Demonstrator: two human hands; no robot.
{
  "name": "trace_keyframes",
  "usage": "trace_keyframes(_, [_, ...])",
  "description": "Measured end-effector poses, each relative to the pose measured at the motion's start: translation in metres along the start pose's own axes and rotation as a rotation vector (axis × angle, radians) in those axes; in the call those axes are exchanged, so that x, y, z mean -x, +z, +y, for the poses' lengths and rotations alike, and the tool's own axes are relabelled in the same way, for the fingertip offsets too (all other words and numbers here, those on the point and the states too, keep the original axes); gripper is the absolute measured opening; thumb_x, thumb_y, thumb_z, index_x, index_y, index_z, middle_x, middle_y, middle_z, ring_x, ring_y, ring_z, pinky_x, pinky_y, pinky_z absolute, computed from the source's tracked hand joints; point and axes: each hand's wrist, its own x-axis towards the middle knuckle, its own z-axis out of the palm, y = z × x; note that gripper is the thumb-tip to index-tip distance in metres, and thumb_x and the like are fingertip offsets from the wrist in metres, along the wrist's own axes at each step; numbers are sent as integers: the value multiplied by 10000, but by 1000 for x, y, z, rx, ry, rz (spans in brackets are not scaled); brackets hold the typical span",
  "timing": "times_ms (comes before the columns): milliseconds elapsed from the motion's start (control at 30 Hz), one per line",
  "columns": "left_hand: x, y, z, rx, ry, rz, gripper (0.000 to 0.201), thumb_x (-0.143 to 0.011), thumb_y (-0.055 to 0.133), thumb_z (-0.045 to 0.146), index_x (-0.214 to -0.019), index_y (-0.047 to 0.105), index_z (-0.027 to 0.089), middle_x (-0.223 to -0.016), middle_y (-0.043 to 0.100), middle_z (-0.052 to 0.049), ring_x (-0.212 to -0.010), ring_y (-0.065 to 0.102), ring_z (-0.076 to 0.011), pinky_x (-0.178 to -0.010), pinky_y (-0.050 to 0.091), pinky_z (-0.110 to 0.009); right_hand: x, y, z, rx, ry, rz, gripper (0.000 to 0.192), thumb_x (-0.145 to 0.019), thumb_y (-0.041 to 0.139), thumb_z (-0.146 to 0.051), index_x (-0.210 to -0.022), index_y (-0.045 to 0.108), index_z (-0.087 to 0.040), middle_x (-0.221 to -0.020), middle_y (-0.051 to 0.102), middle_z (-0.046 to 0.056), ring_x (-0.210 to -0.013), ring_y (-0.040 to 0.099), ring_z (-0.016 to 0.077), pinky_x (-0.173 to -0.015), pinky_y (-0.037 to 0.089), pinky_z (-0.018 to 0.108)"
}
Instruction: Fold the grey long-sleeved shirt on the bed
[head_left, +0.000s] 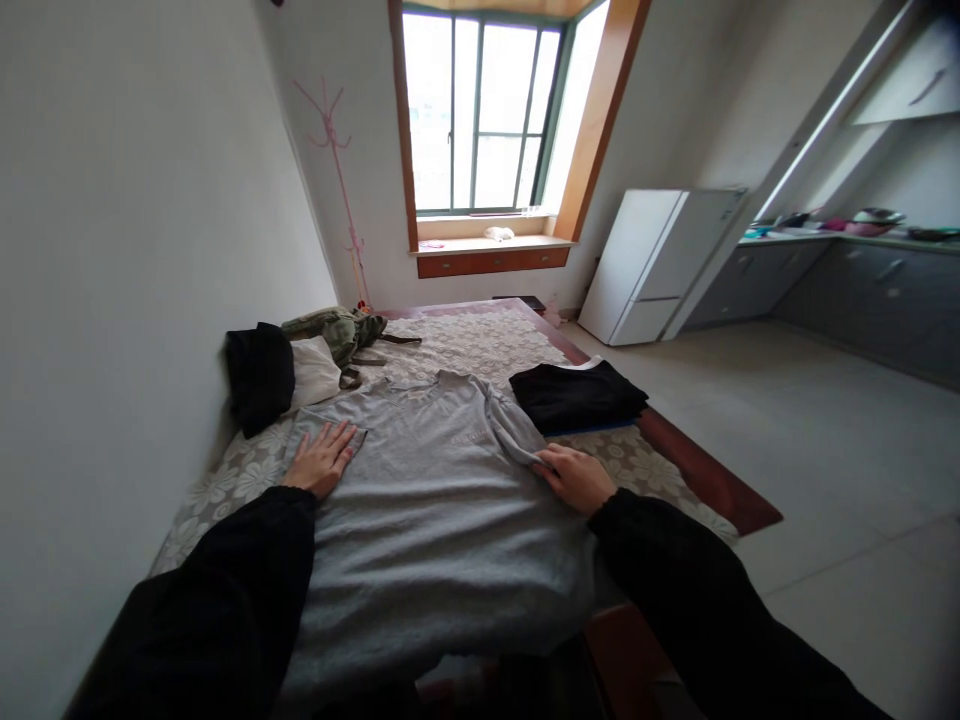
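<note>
**Grey sweatshirt spread flat, folding only begun**

Grey cotton covers most of the near bed: a grey sweatshirt [442, 500] lies face up on the floral bedspread [465, 345], collar toward the window [480, 110]. The body is smoothed out, and the sleeve on the right side is already turned in across the chest, so I judge the folding has started on that side. The rest is not done: the left side is still flat, and the hem hangs over the near edge of the bed.

The left hand [321, 458] rests open, palm down, fingers together, pressing the left shoulder area of the sweatshirt. The right hand [576, 478] lies at the end of the folded sleeve; it seems to pinch the cuff between thumb and fingers, but the grip is small in the view and I cannot be fully sure. Both arms (in black sleeves) reach forward, nearly straight.

Just beyond the right hand lies a folded black garment [576, 395]. Near the wall are a black bundle [260, 375], a white pillow [313, 372] and an olive bag [341, 332].
</note>
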Motion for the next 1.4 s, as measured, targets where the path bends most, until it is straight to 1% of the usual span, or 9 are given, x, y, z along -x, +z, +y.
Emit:
trace_keyframes(200, [-18,-12,81,54,140,-31,365,-853,611,247,-1204,693,192,-1462,584,-156,-1415,455,-385,-1180,303,-607,-38,-23,50,-677,255,398,507,-788,635,-692,-717,675,-192,-644,626,10,-658,550,188,-628,416,286])
trace_keyframes(367, [-41,28,212,213,474,-91,359,-930,551,327,-1265,678,296,-1437,617,-42,-1332,557,-221,-1190,363,-387,-62,-37,79,-816,344,487,637,-686,637,-797,-800,703,-173,-661,658,22,-639,591,202,-602,460,302])
trace_keyframes(567, [-99,69,306,308,368,-59,298,-955,495,314,-1173,686,248,-1236,706,-98,-1170,649,-250,-1047,477,-398,-75,-45,90,-880,340,525,647,-740,574,-810,-819,698,-180,-673,667,34,-653,621,215,-624,503,320])
trace_keyframes(733, [-120,91,323,324,237,33,402,-951,454,311,-1295,590,154,-1390,594,-220,-1367,484,-363,-1162,303,-599,-80,-42,88,-829,278,525,601,-752,647,-745,-912,704,-169,-815,694,51,-763,617,225,-720,516,333])
trace_keyframes(900, [-122,105,317,341,286,16,616,-895,492,303,-1495,422,181,-1626,375,-167,-1537,233,-351,-1237,48,-657,-72,-19,80,-650,71,469,739,-727,747,-655,-1291,608,-198,-1167,681,99,-990,639,270,-900,519,395])
trace_keyframes(1000, [-133,109,319,372,276,-14,771,-857,500,289,-1587,274,188,-1671,291,-156,-1553,203,-361,-1235,31,-669,-68,-10,73,-510,-27,365,756,-745,777,-547,-1383,535,-222,-1097,683,68,-959,657,256,-912,522,393])
trace_keyframes(1133, [-141,113,329,450,249,-9,909,-795,517,197,-1628,153,174,-1686,242,-161,-1564,180,-352,-1255,106,-617,-63,-11,73,-446,-18,431,577,-829,693,-430,-1353,541,-243,-1112,675,82,-1021,660,270,-929,524,391])
trace_keyframes(1300, [-137,116,334,784,195,179,687,-765,548,112,-1448,509,175,-1537,471,-154,-1458,390,-305,-1235,304,-480,-54,-15,83,-532,-20,366,731,-806,664,-305,-1479,398,-202,-1119,651,85,-997,660,244,-951,508,389])
trace_keyframes(1400, [-138,116,331,877,191,135,575,-805,521,108,-1373,574,177,-1275,667,-129,-1197,613,-267,-1100,467,-462,-53,-19,87,-594,27,371,447,-854,637,-367,-1269,598,-205,-1021,679,57,-910,654,231,-869,517,357])
